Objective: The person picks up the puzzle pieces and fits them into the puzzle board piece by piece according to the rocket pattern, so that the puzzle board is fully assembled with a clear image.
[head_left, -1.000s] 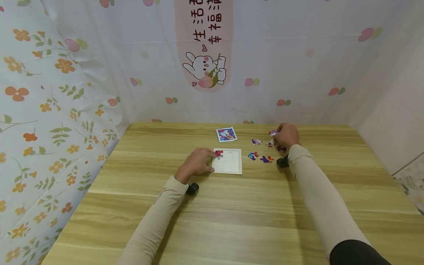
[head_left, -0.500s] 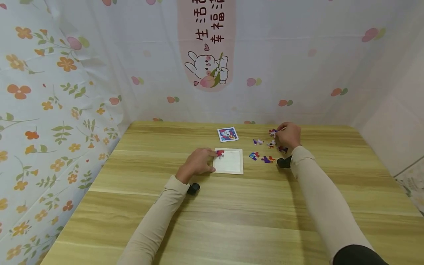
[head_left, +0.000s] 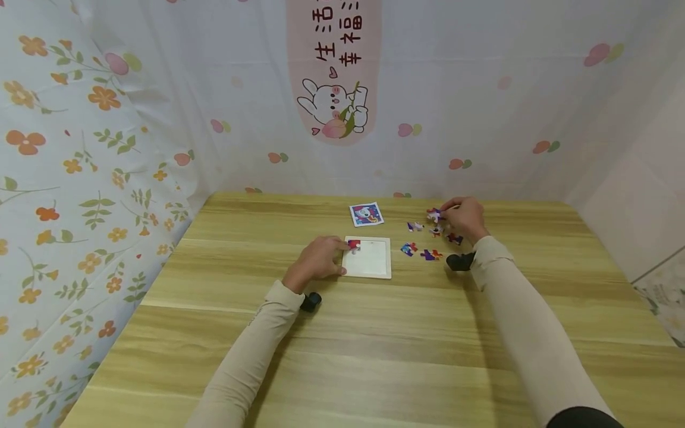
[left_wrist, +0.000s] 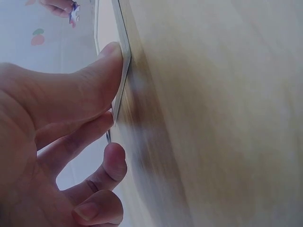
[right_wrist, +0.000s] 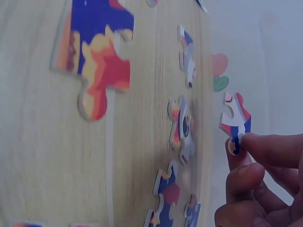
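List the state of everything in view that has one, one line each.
Tray: mostly unfilled.
Left hand: holding the tray's left side.
Lifted piece: held off the table.
Right hand: pinching the lifted piece.
Loose pieces: scattered on the table.
Card: lying picture side up.

I'd call this a curtained-off corner, home or studio I can't tell. A wood-grain table (head_left: 374, 345) stands before a pale hanging (head_left: 460, 101) printed with a cartoon rabbit (head_left: 327, 102) and Chinese characters (head_left: 350, 58), while orange-flowered cloth (head_left: 48, 214) drapes the left side.

Multicoloured puzzle piece (right_wrist: 240, 122) in right hand (head_left: 467, 217), seemingly raised
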A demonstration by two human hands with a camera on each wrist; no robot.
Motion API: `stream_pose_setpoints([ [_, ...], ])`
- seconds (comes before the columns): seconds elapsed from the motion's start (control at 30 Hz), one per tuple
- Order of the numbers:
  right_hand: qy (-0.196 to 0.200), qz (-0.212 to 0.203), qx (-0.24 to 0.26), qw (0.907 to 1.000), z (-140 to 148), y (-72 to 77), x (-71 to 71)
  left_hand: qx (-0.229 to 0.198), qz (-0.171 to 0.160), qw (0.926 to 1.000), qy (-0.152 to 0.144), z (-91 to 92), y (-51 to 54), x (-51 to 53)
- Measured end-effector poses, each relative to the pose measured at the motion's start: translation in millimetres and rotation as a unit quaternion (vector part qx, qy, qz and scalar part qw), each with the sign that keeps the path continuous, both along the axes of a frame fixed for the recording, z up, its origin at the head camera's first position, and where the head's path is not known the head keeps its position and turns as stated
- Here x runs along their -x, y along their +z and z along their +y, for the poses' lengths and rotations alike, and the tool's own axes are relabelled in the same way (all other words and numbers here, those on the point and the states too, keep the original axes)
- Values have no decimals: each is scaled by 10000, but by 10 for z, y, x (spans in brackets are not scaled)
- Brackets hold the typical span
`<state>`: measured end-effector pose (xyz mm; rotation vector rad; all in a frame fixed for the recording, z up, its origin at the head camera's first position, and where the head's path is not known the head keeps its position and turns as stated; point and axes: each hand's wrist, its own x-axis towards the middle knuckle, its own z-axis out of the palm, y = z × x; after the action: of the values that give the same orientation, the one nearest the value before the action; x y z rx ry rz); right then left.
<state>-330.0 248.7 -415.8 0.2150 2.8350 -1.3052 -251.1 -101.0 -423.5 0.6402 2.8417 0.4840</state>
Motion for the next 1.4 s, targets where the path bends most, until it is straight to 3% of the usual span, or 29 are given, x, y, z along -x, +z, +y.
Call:
stream_pose_setpoints([
  [0.43, 567, -306, 28, 9979, -169, 23, -66, -63, -78, 9999, 60, 10, 2, -3],
  [0.73, 860, -502, 708, 9925, -355, -30, -86, 2, -80, 10000, 50, 12, 16, -8],
  [1.1, 1278, -280, -33, 9914, -649, -73, -146, -22, -18, 10000, -57, -7, 9, -4],
  [1.4, 1379, -661, 391, 9875, -864, -53, -194, -35, -39, 10000, -58, -3, 5, 5],
])
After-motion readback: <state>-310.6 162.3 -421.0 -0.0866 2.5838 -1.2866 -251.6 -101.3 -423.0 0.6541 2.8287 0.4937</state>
